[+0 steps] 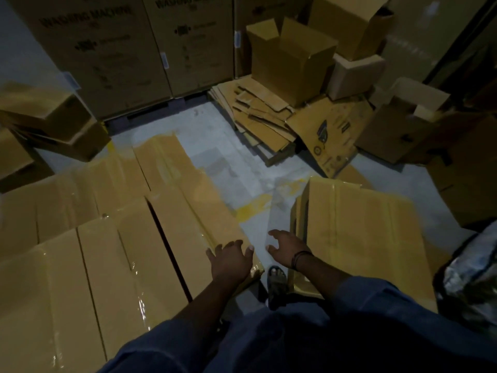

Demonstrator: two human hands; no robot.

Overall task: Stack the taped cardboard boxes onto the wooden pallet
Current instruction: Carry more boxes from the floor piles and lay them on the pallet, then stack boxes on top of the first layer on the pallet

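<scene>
Several long taped cardboard boxes lie side by side on the left. My left hand [231, 258] rests with spread fingers on the near end of the rightmost one [188, 192]. My right hand [285, 247], a dark band on its wrist, hovers with loosely spread fingers over the floor gap, holding nothing. Just right of it lies a separate taped box [360, 232], slightly tilted. The pallet under the stacked boxes is hidden.
Tall washing-machine cartons [129, 49] stand at the back. Flattened cardboard [263, 117] and open empty boxes [295, 57] fill the back right. More boxes [53, 122] sit at the far left. A crinkled silver bag [470, 270] lies at the right. My sandalled foot [277, 284] is between the boxes.
</scene>
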